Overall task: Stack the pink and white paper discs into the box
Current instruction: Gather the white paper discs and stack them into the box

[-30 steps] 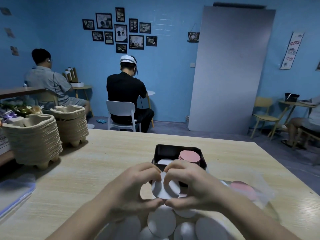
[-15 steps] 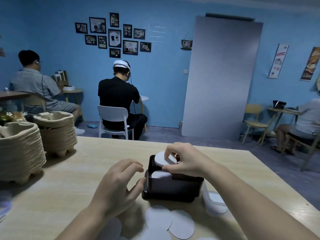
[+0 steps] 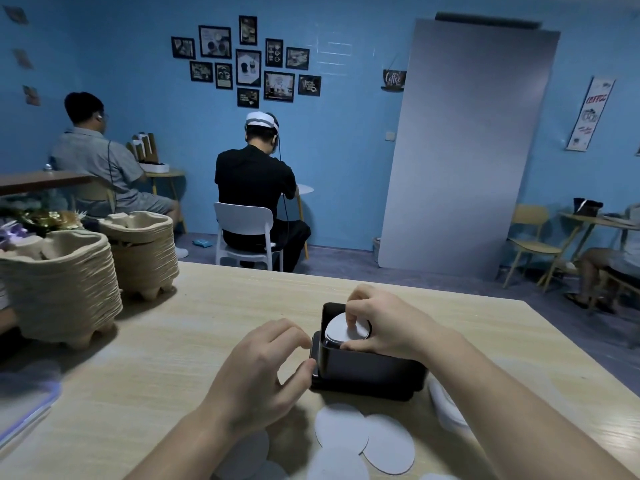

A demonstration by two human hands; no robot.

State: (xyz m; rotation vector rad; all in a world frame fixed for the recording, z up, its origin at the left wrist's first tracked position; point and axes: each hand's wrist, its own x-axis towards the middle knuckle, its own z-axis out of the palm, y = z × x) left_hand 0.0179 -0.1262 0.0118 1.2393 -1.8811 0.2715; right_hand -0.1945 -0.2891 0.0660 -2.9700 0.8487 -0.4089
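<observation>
Head view, lower centre: your right hand (image 3: pixel 384 323) pinches a white disc (image 3: pixel 341 330) by its rim, low inside the black box (image 3: pixel 370 372). Your left hand (image 3: pixel 263 372), loosely curled and holding nothing, rests its thumb against the box. The disc looks light, thin and bendable, so grip its edge gently.

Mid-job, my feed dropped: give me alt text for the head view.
The right hand holds a white disc in the open black box, while the left hand touches the box's left side. More white discs lie loose on the wooden table nearer the camera.
</observation>
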